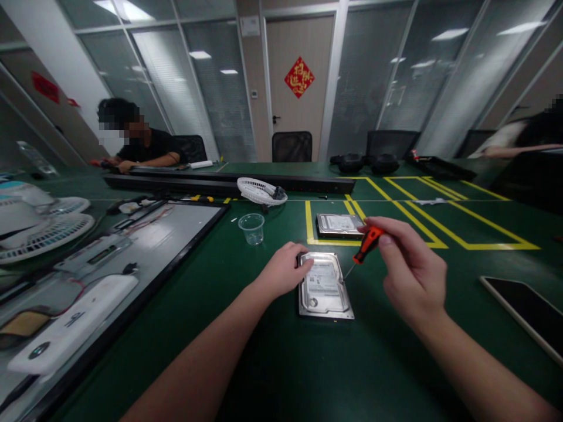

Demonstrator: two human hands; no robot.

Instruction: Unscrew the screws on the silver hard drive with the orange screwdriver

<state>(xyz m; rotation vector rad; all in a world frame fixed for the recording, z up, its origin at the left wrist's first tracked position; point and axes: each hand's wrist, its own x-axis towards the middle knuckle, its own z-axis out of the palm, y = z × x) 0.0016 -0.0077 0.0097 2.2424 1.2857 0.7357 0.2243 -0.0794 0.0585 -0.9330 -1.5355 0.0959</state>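
A silver hard drive (326, 296) lies label up on the green table in front of me. My left hand (288, 268) grips its upper left edge, with the thumb on top and the other fingers over the far side. In my right hand (411, 264) is a screwdriver (368, 244) with an orange and black handle, pinched between thumb and fingers. It is tilted, and its thin shaft points down and left to the drive's right edge. Whether the tip sits in a screw is too small to tell. A second hard drive (338, 225) lies just beyond.
A clear plastic cup (252, 230) stands left of the drives, near a white fan grille (261, 192). A large panel with a white power strip (74, 322) fills the left side. A phone (523, 310) lies at right. Across the table sits a person (153, 143).
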